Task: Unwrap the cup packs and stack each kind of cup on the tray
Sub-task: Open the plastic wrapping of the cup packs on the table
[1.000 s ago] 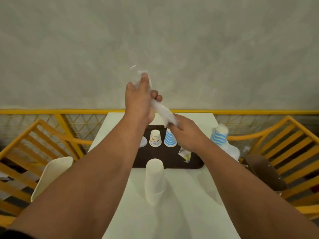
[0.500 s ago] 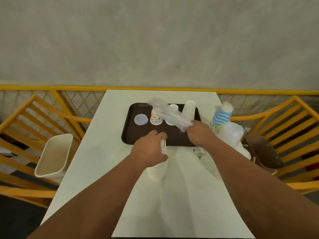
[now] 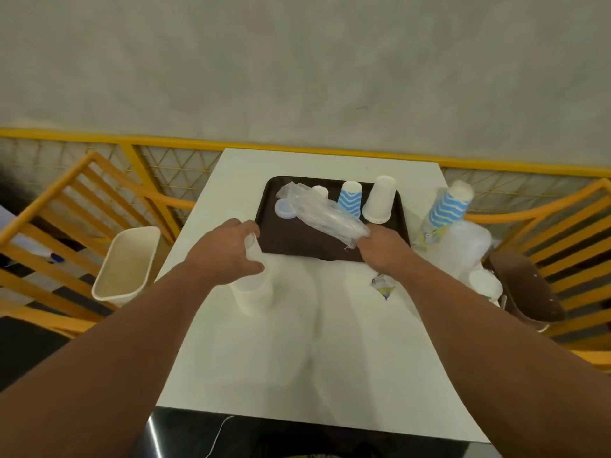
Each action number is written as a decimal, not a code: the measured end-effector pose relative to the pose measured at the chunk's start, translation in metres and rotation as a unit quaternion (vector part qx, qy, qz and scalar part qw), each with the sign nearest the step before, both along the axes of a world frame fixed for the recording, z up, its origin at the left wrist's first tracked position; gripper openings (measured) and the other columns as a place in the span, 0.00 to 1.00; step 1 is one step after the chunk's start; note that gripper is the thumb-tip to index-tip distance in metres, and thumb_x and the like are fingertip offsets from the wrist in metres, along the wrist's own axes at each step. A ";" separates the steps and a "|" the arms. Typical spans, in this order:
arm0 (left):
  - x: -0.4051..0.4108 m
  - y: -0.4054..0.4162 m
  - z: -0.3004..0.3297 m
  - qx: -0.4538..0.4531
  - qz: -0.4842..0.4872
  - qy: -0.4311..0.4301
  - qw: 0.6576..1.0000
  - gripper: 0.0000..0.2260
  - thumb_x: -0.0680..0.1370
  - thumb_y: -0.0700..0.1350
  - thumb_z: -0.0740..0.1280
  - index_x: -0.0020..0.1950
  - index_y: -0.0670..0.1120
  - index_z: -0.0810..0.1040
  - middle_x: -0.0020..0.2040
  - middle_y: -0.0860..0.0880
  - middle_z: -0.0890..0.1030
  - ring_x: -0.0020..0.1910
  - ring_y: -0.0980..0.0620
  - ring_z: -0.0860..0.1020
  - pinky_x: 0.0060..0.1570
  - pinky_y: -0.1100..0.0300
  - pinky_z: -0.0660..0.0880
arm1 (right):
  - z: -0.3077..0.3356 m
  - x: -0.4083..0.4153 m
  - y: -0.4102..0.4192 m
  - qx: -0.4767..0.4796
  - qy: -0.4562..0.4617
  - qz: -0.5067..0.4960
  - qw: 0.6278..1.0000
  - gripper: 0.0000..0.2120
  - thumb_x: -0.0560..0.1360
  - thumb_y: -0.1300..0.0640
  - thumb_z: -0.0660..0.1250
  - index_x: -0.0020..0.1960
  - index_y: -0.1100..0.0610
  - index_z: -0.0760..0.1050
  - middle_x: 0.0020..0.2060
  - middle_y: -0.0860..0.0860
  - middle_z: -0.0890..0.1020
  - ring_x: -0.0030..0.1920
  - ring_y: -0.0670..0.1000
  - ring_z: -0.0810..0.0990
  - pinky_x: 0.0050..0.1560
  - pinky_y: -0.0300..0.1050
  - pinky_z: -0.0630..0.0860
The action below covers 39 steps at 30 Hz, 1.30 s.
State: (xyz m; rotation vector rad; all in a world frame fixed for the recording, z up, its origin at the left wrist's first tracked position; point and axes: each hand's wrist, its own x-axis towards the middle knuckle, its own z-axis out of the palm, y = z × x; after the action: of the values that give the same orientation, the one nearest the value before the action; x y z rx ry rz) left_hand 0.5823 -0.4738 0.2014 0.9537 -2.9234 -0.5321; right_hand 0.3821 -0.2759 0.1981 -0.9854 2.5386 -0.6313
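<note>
A dark brown tray [image 3: 297, 239] lies at the far middle of the white table [image 3: 330, 358]. On it stand a blue-striped cup [image 3: 349, 198], a plain white cup stack [image 3: 380, 200], a small cup partly hidden behind plastic, and a clear lid [image 3: 284, 209]. My left hand [image 3: 228, 252] grips the top of a white cup stack [image 3: 253, 289] standing on the table just before the tray. My right hand [image 3: 383, 247] pinches an empty clear plastic wrapper [image 3: 325, 214] that stretches over the tray.
A wrapped pack of blue-striped cups [image 3: 446, 206] and clear plastic cups [image 3: 466, 249] sit at the table's right edge. A torn label scrap [image 3: 382, 285] lies on the table. A cream bin [image 3: 127, 266] stands left; orange chairs flank the table.
My left hand came down from pulling the wrapper and took hold of the white cup stack, shifting it leftward. My right hand keeps the emptied wrapper, now lower over the tray.
</note>
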 end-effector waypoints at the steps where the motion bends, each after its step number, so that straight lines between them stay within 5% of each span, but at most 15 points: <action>1: 0.000 -0.001 0.000 -0.002 -0.003 -0.012 1.000 0.29 0.67 0.56 0.76 0.64 0.53 0.70 0.54 0.51 0.73 0.51 0.49 0.74 0.47 0.58 0.73 | 0.000 0.001 0.000 -0.002 0.001 0.005 1.000 0.13 0.80 0.60 0.56 0.59 0.64 0.75 0.53 0.60 0.80 0.50 0.57 0.76 0.46 0.42 0.66; 4: -0.002 -0.007 0.001 -0.031 -0.003 -0.058 0.998 0.38 0.67 0.69 0.70 0.72 0.55 0.64 0.68 0.49 0.71 0.63 0.46 0.72 0.60 0.48 0.73 | 0.001 -0.001 0.000 -0.012 0.002 0.006 1.000 0.13 0.80 0.60 0.56 0.58 0.64 0.75 0.52 0.59 0.80 0.49 0.56 0.76 0.45 0.42 0.66; 8: -0.028 0.005 0.033 -0.113 0.000 0.200 0.973 0.45 0.66 0.76 0.60 0.75 0.49 0.64 0.73 0.46 0.67 0.74 0.44 0.62 0.70 0.36 0.59 | 0.008 -0.010 0.000 -0.028 -0.030 0.005 0.999 0.12 0.80 0.59 0.56 0.57 0.63 0.76 0.47 0.56 0.79 0.45 0.53 0.74 0.41 0.43 0.68; 12: -0.087 0.040 0.058 -0.286 -0.142 0.023 0.947 0.51 0.64 0.72 0.67 0.79 0.52 0.51 0.77 0.48 0.62 0.78 0.39 0.48 0.71 0.31 0.40 | 0.025 -0.018 -0.009 -0.031 -0.031 0.056 0.997 0.11 0.80 0.57 0.57 0.56 0.56 0.77 0.50 0.53 0.79 0.48 0.52 0.75 0.42 0.42 0.68; 15: -0.111 0.042 0.056 -0.252 -0.196 -0.054 0.946 0.30 0.77 0.59 0.63 0.77 0.54 0.58 0.63 0.46 0.77 0.69 0.41 0.69 0.70 0.40 0.58 | 0.032 -0.027 -0.010 -0.009 -0.035 0.100 0.994 0.11 0.82 0.51 0.57 0.60 0.53 0.75 0.51 0.51 0.79 0.51 0.52 0.76 0.49 0.43 0.68; 16: -0.113 0.034 0.055 -0.224 -0.196 -0.062 0.953 0.21 0.79 0.53 0.62 0.72 0.53 0.66 0.56 0.47 0.79 0.59 0.43 0.76 0.61 0.47 0.69 | 0.032 -0.033 -0.009 0.021 -0.017 0.101 0.995 0.13 0.82 0.48 0.57 0.61 0.53 0.73 0.53 0.53 0.79 0.52 0.52 0.76 0.50 0.45 0.68; 18: -0.113 0.018 0.056 -0.220 -0.186 -0.076 0.955 0.11 0.79 0.48 0.63 0.61 0.50 0.74 0.42 0.51 0.74 0.44 0.46 0.76 0.43 0.55 0.70 | 0.032 -0.044 -0.005 0.129 0.080 0.085 0.985 0.16 0.81 0.43 0.57 0.63 0.52 0.70 0.59 0.56 0.78 0.56 0.55 0.75 0.57 0.49 0.68; 20: -0.115 0.009 0.055 -0.229 -0.180 -0.090 0.953 0.07 0.78 0.48 0.64 0.55 0.50 0.75 0.36 0.54 0.69 0.39 0.48 0.73 0.39 0.57 0.70 | 0.033 -0.051 -0.006 0.211 0.215 0.079 0.950 0.33 0.76 0.37 0.63 0.74 0.50 0.60 0.70 0.58 0.69 0.70 0.60 0.64 0.71 0.59 0.58; 22: -0.125 0.013 0.052 -0.224 -0.201 -0.086 0.950 0.06 0.78 0.46 0.64 0.54 0.49 0.75 0.38 0.53 0.72 0.40 0.48 0.74 0.41 0.56 0.72 | 0.038 -0.043 -0.018 0.165 0.266 0.120 0.942 0.54 0.66 0.32 0.71 0.79 0.50 0.46 0.77 0.57 0.58 0.78 0.62 0.47 0.74 0.64 0.42; 23: -0.132 0.018 0.049 -0.220 -0.221 -0.072 0.947 0.06 0.78 0.44 0.64 0.54 0.48 0.76 0.41 0.51 0.75 0.41 0.47 0.76 0.41 0.56 0.73 | 0.039 -0.036 -0.027 0.118 0.250 0.146 0.950 0.57 0.64 0.33 0.73 0.80 0.51 0.44 0.77 0.57 0.58 0.78 0.62 0.48 0.75 0.63 0.44; 26: -0.146 0.031 0.055 -0.209 -0.260 -0.047 0.941 0.04 0.78 0.43 0.63 0.43 0.48 0.74 0.41 0.48 0.76 0.39 0.48 0.75 0.38 0.56 0.69 | 0.037 -0.023 -0.049 -0.037 0.062 0.141 0.987 0.36 0.74 0.46 0.72 0.74 0.55 0.59 0.60 0.56 0.79 0.62 0.58 0.77 0.64 0.55 0.72; 29: -0.141 0.014 0.059 -0.206 -0.288 -0.067 0.933 0.08 0.80 0.48 0.59 0.41 0.51 0.71 0.36 0.51 0.74 0.36 0.49 0.73 0.37 0.57 0.68 | 0.037 -0.029 -0.047 0.014 0.078 0.151 0.985 0.14 0.80 0.46 0.62 0.59 0.55 0.69 0.47 0.51 0.78 0.48 0.54 0.78 0.49 0.49 0.73; 35: -0.080 -0.084 0.061 -0.207 -0.097 -0.271 0.935 0.14 0.84 0.52 0.53 0.58 0.45 0.72 0.53 0.43 0.78 0.50 0.44 0.74 0.48 0.52 0.71 | 0.025 -0.072 0.003 0.135 0.116 0.080 0.981 0.15 0.83 0.42 0.50 0.51 0.51 0.68 0.42 0.51 0.75 0.43 0.51 0.74 0.44 0.46 0.67; 37: -0.087 -0.092 0.068 -0.196 -0.081 -0.221 0.952 0.17 0.83 0.54 0.55 0.61 0.44 0.73 0.57 0.42 0.78 0.56 0.43 0.75 0.54 0.51 0.72 | 0.021 -0.072 -0.001 0.131 0.118 0.083 0.981 0.15 0.83 0.42 0.50 0.52 0.51 0.69 0.43 0.51 0.75 0.44 0.52 0.75 0.45 0.48 0.69; 39: -0.114 -0.071 0.074 -0.153 -0.117 -0.067 0.979 0.22 0.79 0.61 0.60 0.64 0.47 0.73 0.60 0.46 0.78 0.60 0.45 0.75 0.58 0.52 0.71 | 0.023 -0.064 -0.020 0.112 0.131 0.113 0.979 0.17 0.84 0.43 0.49 0.55 0.53 0.71 0.45 0.53 0.77 0.45 0.53 0.75 0.45 0.48 0.69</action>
State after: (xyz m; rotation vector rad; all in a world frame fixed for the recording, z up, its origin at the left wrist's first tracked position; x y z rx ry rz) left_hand 0.4685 -0.5448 0.2758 0.6375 -3.1285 -0.0156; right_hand 0.3186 -0.2963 0.2210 -1.3205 2.5886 -0.1534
